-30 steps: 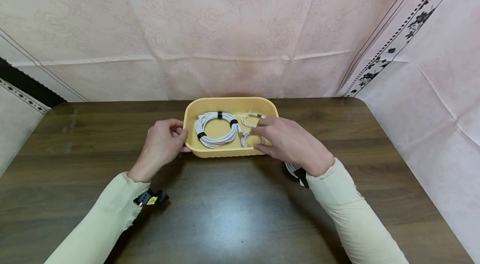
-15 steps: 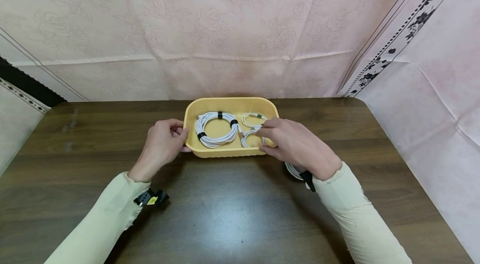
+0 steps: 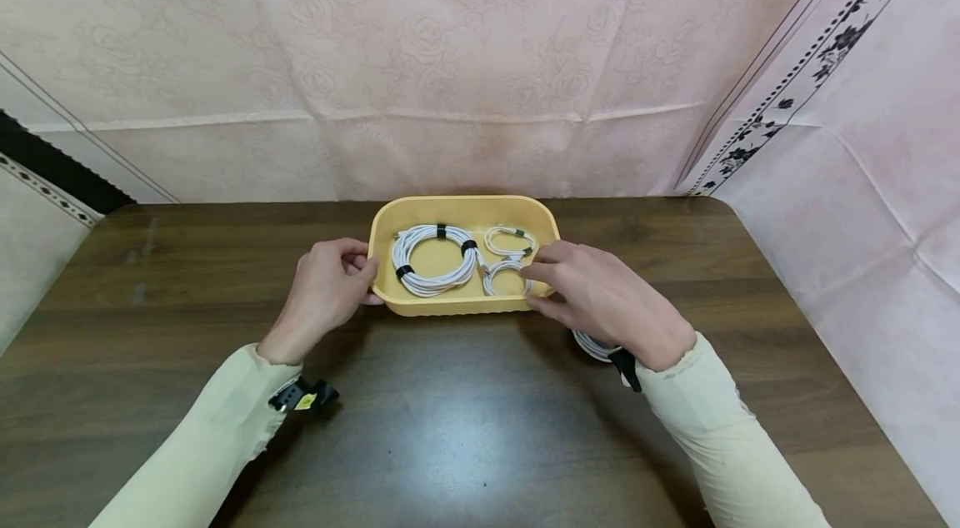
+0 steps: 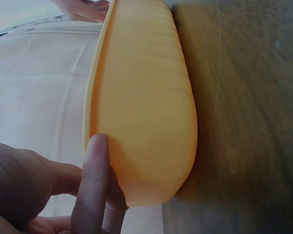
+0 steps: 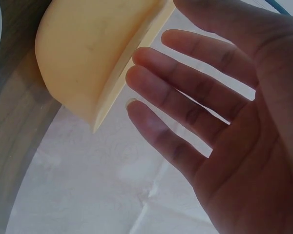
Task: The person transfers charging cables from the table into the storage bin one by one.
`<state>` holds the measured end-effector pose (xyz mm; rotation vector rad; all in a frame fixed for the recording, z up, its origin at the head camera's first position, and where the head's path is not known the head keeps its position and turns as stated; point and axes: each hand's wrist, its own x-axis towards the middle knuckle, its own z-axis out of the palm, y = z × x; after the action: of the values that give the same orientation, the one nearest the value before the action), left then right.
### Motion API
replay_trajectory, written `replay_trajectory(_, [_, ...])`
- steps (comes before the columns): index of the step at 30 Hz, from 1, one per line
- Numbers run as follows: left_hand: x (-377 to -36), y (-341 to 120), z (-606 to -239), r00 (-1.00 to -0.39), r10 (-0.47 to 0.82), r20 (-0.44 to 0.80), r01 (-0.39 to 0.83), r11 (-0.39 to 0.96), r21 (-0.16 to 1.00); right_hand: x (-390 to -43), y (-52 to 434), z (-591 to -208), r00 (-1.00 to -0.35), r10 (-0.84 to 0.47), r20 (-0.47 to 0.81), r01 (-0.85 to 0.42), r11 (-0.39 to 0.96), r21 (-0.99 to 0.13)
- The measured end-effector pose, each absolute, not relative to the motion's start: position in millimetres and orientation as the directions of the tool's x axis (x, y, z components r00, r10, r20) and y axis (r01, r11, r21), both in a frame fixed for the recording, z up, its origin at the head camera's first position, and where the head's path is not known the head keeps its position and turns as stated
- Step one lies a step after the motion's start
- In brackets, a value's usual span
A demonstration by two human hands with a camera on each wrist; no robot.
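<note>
A yellow plastic tray [image 3: 450, 307] stands at the table's back edge. At its left end my left hand [image 3: 326, 282] grips the rim, and in the left wrist view a finger [image 4: 94, 170] lies against the outer wall. Inside the tray, on the left, lies a large coil of white cable [image 3: 427, 288] bound with black ties. Two smaller white cable coils sit to its right, the upper coil [image 3: 504, 230] and the lower coil [image 3: 491, 285]. My right hand [image 3: 611, 295] is over the tray's front right corner, its fingers extended and holding nothing in the right wrist view.
Another white cable coil [image 3: 592, 346] lies on the wooden table [image 3: 450, 445], partly hidden under my right wrist. A pale floral cloth [image 3: 450, 78] hangs behind the table, and a similar cloth [image 3: 885, 203] covers the right side.
My right hand has drawn back to the right and toward me, uncovering more of the two small coils. The left hand and the tray have stayed put.
</note>
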<state>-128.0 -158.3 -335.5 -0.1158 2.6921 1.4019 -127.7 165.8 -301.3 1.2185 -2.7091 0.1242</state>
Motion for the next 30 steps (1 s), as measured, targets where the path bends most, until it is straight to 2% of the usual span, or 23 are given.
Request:
replay_trajectory(13, [-128,-158,-335,-0.994,-0.016,-0.112,-0.101,0.586,0.804,-123,170,-302,-0.633,-0.746,0.209,-0.762,0.648,0.003])
replay_trajectory(30, [-128,-159,-336,-0.995,-0.013,-0.103,-0.091,0.589,0.803,-119,180,-303,-0.642,-0.741,0.197,-0.754,0.657,0.012])
